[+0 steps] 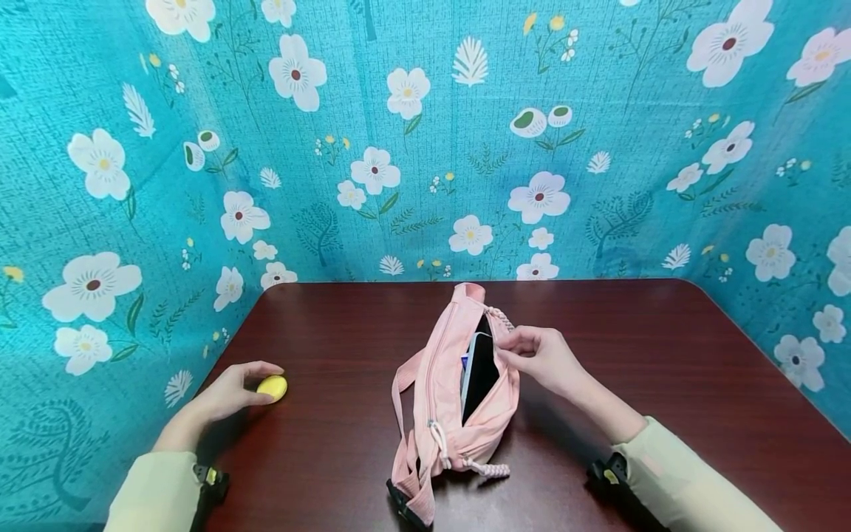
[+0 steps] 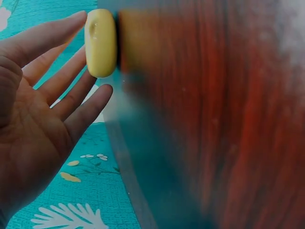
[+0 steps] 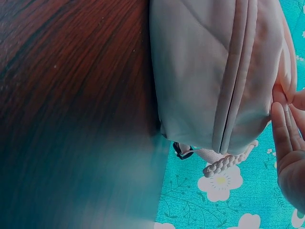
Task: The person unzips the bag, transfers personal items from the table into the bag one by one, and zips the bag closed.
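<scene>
A pink waist bag (image 1: 435,369) stands on the table with its top zip open. Through the opening show a dark, flat, phone-like thing with a pale edge (image 1: 480,377) and a bit of something blue and white (image 1: 464,362). My right hand (image 1: 541,358) pinches the right edge of the opening; the right wrist view shows its fingertips on the fabric (image 3: 190,71). Well to the left, my left hand (image 1: 229,391) holds a small smooth yellow oval thing (image 1: 272,388) between thumb and fingers, at the tabletop. In the left wrist view this yellow thing (image 2: 101,43) has rounded edges and a small dimple.
The dark red-brown wooden table (image 1: 332,332) has rounded far corners. Blue flowered cloth (image 1: 425,148) hangs behind and at both sides. The bag's strap with a black buckle (image 1: 405,502) and braided zip cords (image 1: 488,469) lie toward the near edge.
</scene>
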{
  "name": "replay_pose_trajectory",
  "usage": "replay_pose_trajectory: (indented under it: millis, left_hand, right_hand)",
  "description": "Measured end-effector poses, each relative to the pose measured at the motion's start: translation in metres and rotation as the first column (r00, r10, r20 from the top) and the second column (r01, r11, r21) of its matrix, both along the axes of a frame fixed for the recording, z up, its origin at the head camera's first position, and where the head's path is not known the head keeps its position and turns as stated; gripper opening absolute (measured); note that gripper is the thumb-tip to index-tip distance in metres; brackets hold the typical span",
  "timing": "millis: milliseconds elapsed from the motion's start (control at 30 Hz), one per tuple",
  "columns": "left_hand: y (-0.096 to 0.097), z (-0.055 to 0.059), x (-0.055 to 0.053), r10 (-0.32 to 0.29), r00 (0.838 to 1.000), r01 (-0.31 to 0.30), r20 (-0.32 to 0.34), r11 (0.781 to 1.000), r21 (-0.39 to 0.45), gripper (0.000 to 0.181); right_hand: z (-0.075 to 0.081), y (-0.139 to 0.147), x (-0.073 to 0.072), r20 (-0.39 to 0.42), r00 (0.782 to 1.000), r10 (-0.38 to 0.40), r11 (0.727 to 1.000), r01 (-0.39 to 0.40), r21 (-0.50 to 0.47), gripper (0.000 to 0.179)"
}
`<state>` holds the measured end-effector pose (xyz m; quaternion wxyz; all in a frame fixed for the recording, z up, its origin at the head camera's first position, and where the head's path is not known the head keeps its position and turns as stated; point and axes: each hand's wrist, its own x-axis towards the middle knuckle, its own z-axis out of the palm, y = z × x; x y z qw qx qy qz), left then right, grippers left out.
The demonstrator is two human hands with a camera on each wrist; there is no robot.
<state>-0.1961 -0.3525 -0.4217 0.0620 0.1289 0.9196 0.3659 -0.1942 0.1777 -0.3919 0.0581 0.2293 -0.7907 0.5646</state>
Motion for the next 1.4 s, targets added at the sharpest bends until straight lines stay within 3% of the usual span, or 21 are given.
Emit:
replay_pose_trajectory:
  millis: [500, 933, 1400]
  left_hand:
    - [0.002, -0.002, -0.001, 0.042, 0.998, -0.038, 0.046, 0.996, -0.082, 0.055]
    - [0.005, -0.007, -0.003, 0.003, 0.999, -0.004, 0.034, 1.0, 0.01, 0.051]
    - [0.015, -0.005, 0.0, 0.044, 0.997, -0.047, 0.056, 0.996, 0.071, 0.05]
  right_hand:
    - [0.001, -0.001, 0.002, 0.022, 1.0, -0.001, 1.0, 0.001, 0.003, 0.018]
    - [0.001, 0.0, 0.004, 0.022, 1.0, 0.001, 1.0, -0.001, -0.004, 0.018]
    - [0.0, 0.001, 0.003, 0.018, 1.0, -0.005, 1.0, 0.005, 0.0, 0.017]
